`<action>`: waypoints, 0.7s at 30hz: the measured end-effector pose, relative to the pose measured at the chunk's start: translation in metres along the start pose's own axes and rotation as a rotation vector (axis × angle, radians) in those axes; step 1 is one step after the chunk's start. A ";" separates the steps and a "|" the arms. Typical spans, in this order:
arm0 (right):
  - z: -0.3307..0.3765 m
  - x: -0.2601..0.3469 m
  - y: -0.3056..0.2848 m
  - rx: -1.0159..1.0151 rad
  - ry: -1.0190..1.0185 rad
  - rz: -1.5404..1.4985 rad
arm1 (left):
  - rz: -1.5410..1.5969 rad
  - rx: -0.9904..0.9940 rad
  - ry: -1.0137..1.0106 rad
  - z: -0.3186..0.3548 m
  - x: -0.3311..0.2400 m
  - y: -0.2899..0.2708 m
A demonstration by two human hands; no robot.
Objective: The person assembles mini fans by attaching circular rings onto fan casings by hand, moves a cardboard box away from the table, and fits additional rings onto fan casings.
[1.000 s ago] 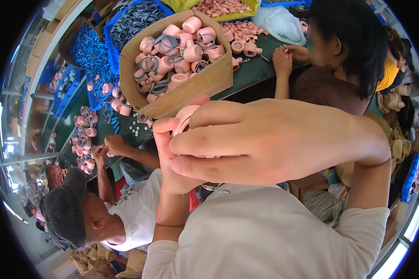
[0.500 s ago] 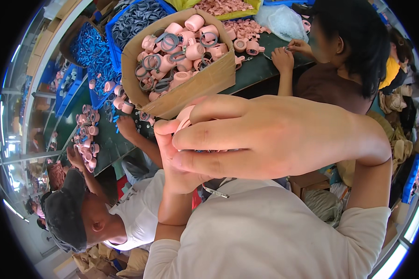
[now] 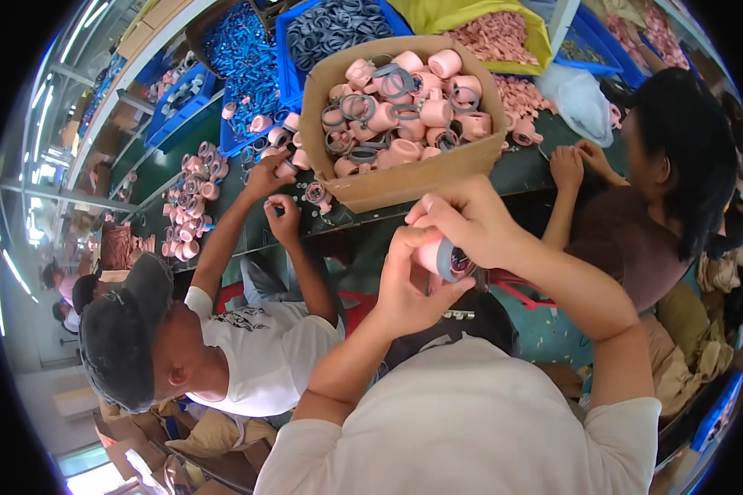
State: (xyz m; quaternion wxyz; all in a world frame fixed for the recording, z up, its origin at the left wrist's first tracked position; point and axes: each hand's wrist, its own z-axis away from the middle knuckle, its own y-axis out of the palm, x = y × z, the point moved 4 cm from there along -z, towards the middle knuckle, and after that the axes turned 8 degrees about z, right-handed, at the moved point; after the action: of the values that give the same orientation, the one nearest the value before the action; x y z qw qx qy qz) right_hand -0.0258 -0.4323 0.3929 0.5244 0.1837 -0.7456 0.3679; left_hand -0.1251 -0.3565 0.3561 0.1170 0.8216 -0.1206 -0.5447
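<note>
In front of my chest, my left hand (image 3: 404, 285) is closed around a pink cup-shaped plastic housing (image 3: 428, 255). A grey ring (image 3: 447, 261) sits around its end, which faces right and shows a dark inside with small parts I cannot make out. My right hand (image 3: 475, 216) is bent over the top of the same housing, its fingers curled against it and partly hiding it. Beyond both hands stands a cardboard box (image 3: 413, 186) heaped with pink housings (image 3: 404, 151) and loose grey rings (image 3: 357, 106).
A dark green bench (image 3: 553, 144) carries the box. Behind it are a blue bin of grey rings (image 3: 338, 33), blue parts (image 3: 243, 58) and a yellow bag (image 3: 537, 29) of pink pieces. One co-worker (image 3: 248, 346) sits close on my left, another (image 3: 636, 206) on my right.
My hands have moved down and away from the camera, so the housing and its grey ring now show. The view has shifted, and the left co-worker's hands have moved together near the box.
</note>
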 end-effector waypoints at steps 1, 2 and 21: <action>-0.008 -0.007 0.005 0.019 0.003 -0.005 | -0.004 -0.007 0.005 -0.004 0.000 -0.005; -0.013 -0.016 0.014 0.039 0.014 -0.013 | 0.028 -0.085 -0.041 -0.005 0.000 -0.012; -0.186 -0.194 0.045 -0.017 0.044 1.096 | 0.188 -1.313 -0.301 -0.027 0.157 -0.442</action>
State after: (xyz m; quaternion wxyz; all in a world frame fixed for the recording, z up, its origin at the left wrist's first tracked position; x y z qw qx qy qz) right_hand 0.1387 -0.2865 0.2326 0.2728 -0.2436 -0.7238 0.5850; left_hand -0.0099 0.0109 0.0877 0.6202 0.4815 0.1495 -0.6009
